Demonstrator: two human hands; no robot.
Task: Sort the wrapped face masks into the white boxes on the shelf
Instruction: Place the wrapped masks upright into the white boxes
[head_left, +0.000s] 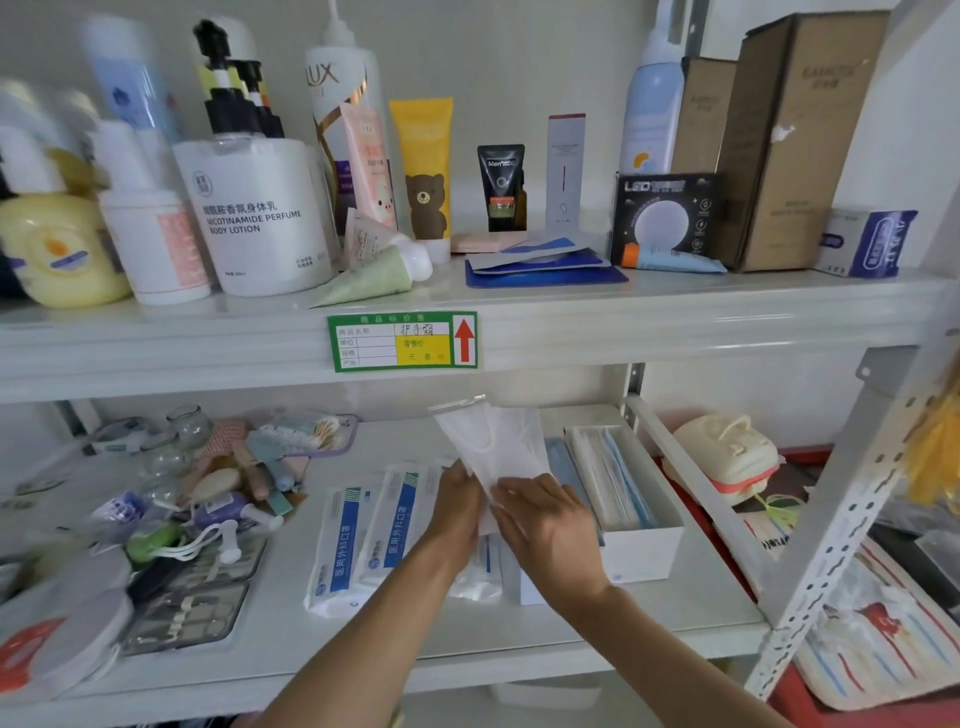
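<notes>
Left hand (460, 501) and right hand (540, 512) pinched the lower edge of the wrapped mask (493, 441); judged light, floppy, slick film, best gripped at its edge.

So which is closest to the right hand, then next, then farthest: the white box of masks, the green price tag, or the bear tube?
From the right hand:
1. White box, just to its right, lower shelf.
2. Green price tag, above, on the shelf edge.
3. Bear tube, standing on the upper shelf.

we cannot read the blurred bottles (57, 171) at far left; our hands hide the wrapped mask's (493, 447) lower end.
</notes>
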